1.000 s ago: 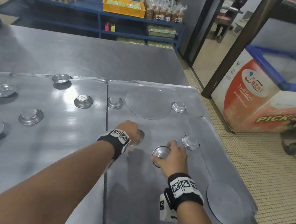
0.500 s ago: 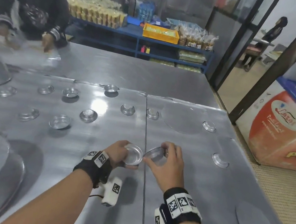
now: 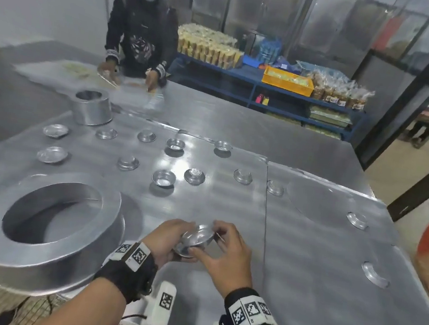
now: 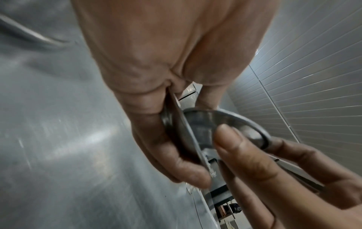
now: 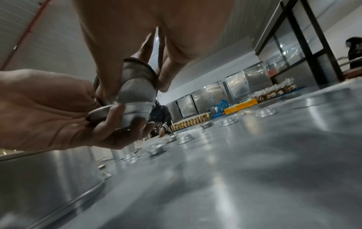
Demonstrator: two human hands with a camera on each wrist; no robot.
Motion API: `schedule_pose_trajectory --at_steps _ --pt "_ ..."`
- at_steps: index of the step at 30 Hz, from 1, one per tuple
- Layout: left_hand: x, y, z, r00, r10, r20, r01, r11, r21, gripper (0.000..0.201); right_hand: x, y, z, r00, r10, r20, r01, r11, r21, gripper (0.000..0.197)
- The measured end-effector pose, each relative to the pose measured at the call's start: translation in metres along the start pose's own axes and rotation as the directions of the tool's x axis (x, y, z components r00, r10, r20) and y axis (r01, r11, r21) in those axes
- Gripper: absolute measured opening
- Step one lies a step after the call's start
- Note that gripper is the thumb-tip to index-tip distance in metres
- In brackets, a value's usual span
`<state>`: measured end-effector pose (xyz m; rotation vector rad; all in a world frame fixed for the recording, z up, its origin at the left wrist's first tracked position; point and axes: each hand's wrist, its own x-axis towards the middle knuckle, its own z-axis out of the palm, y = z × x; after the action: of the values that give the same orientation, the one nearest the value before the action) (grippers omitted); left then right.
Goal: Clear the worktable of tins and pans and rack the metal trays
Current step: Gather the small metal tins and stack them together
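Both hands (image 3: 191, 244) hold small tins (image 3: 196, 239) together above the bench (image 3: 316, 271), likely to stack them for carrying.

- Counter (image 3: 304, 256): sheet metal, brushed, with a soft sheen and streaky glare.
- Small tins (image 3: 163, 177) scattered on it: thin, shiny silver metal.
- Held tins (image 3: 196, 237): dull grey metal on the outside, brighter at the rims.
- Large ring pan (image 3: 63, 224): matt grey metal, smooth.
- Tall round tin (image 3: 92, 110): satin-finished metal.
- Wrist bands (image 3: 128, 268): black cloth carrying white printed tags.
- Crate (image 3: 287, 80) on the shelf: glossy yellow plastic.
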<state>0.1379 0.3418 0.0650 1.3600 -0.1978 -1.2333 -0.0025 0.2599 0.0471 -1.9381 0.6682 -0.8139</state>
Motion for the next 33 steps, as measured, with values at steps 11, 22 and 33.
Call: schedule_pose_trajectory --at_steps 11,22,33 --pt "-0.03 0.005 -0.062 0.987 0.149 -0.054 -0.142 0.983 0.115 0.029 -0.012 -0.028 0.051 0.976 0.12 0.182 -0.149 0.977 0.152 0.043" --pt "-0.048 0.03 -0.102 0.964 0.223 -0.145 -0.219 0.975 0.047 0.032 -0.004 -0.046 0.086 0.97 0.136 0.204 -0.201 0.918 0.343 0.044" --pt "-0.057 0.062 -0.155 0.952 0.206 -0.228 -0.226 0.972 -0.065 0.037 0.058 -0.032 0.132 0.957 0.15 0.248 -0.055 0.934 -0.353 0.043"
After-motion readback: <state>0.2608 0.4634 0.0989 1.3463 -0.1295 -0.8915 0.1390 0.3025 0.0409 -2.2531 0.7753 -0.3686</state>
